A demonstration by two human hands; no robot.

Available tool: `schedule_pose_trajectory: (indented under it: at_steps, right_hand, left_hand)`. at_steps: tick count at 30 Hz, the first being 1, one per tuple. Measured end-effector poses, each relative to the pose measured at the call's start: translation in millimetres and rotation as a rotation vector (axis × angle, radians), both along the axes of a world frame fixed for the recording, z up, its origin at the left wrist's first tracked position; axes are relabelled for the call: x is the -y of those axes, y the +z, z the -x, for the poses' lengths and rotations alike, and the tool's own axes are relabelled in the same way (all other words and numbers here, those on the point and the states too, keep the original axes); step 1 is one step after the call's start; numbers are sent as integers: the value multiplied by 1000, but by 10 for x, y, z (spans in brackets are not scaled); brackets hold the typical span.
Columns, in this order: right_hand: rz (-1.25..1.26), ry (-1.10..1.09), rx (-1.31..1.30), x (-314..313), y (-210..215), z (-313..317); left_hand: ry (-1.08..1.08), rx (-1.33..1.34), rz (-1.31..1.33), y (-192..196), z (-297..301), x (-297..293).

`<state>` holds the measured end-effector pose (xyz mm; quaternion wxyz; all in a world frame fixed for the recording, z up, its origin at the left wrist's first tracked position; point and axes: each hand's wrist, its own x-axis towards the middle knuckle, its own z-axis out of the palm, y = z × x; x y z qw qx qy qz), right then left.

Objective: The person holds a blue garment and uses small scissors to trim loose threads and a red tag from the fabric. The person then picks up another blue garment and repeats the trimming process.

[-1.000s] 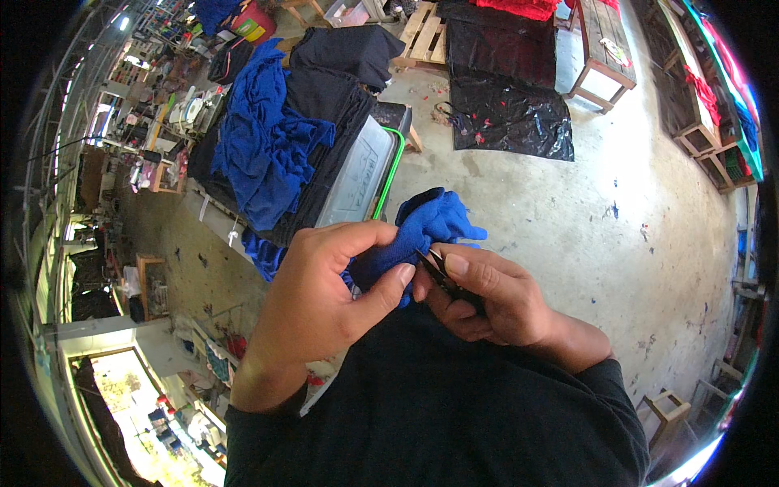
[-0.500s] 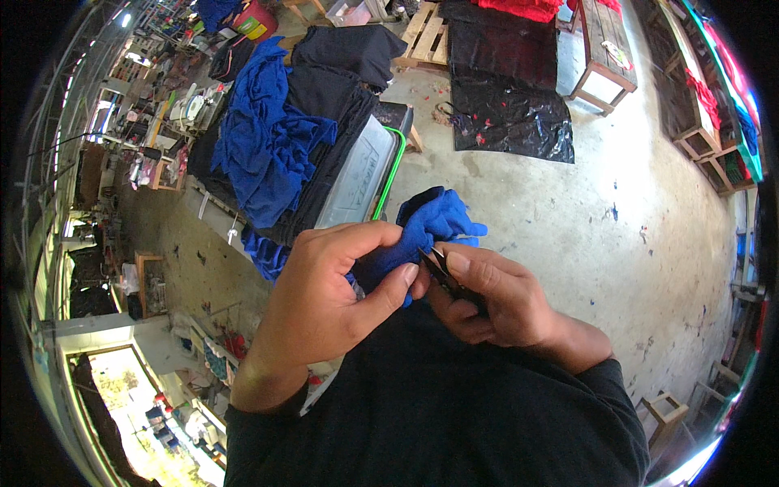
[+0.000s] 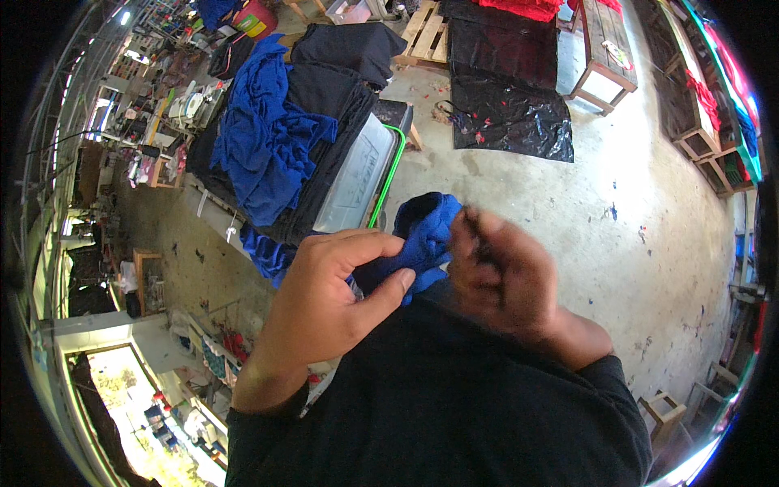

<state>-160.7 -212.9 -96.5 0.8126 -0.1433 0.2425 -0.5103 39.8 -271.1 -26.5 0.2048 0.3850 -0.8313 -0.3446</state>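
My left hand (image 3: 333,292) pinches a bunched blue cloth (image 3: 430,239) between thumb and fingers in front of my chest. The cloth has a dark inner side that shows at its top. Just right of it, my right hand (image 3: 523,280) is curled and smeared by motion. A small dark tool, thread snips (image 3: 484,253), shows as a blur within its fingers; the blades cannot be made out. The fingertips of that hand are close to the cloth's right edge, and whether they touch it is unclear.
Beyond my left hand, blue fabric (image 3: 268,134) lies heaped over black fabric (image 3: 329,85) beside a grey plastic bin lid (image 3: 353,178) with a green edge (image 3: 389,174). A black sheet (image 3: 515,122) covers part of the floor. A wooden bench (image 3: 604,53) stands at far right.
My right hand has drawn up and to the right from the cloth with the snips. The cloth has shifted a little in my left hand, which stays in place.
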Motion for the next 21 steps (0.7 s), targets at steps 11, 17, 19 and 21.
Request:
schedule_pose_trajectory:
  at_steps: [11,17,19,21]
  right_hand:
    - [731,152,-873,429,-456,303]
    - [590,282,-574,351,-238,491]
    - [545,319,-538,350,5,332]
    - [486,374,-498,372,133,210]
  left_hand:
    - [-83,19,-267,9,-234,106]
    - [91,-66,-472,-139,-535,233]
    - [-75,-6,-512,-199,-620,262]
    - [-231,-200,-492,-424,-598,305]
